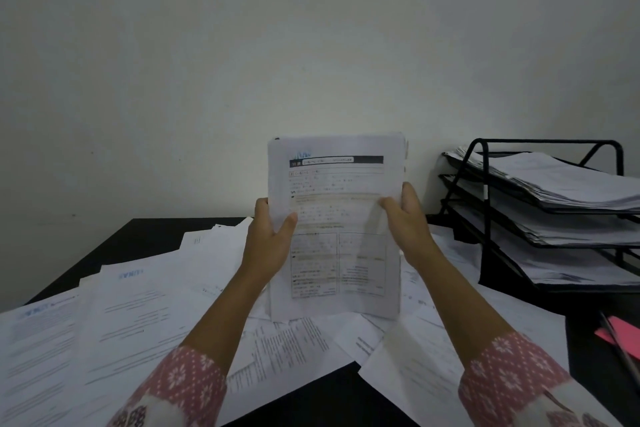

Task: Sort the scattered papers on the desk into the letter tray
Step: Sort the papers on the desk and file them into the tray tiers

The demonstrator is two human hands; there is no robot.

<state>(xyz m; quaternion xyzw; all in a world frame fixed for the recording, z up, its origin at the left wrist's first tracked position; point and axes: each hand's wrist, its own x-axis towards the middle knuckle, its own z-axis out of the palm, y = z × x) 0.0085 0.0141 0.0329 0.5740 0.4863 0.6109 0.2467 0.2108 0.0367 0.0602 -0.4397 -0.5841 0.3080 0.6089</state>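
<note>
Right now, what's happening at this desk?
A person holds a printed sheet upright in front of them, the left hand gripping its left edge and the right hand its right edge. Loose papers cover the black desk. The black letter tray on the right already has paper on all three tiers.

Our left hand (pixel 268 236): raised ahead of us, thumb forward, fingers behind, pinching one side of a sheaf. Our right hand (pixel 405 215): level with it, gripping the opposite side likewise. Both forearms: bare, stretched forward, pink patterned sleeves (pixel 180 388) pushed back near the elbows.
</note>
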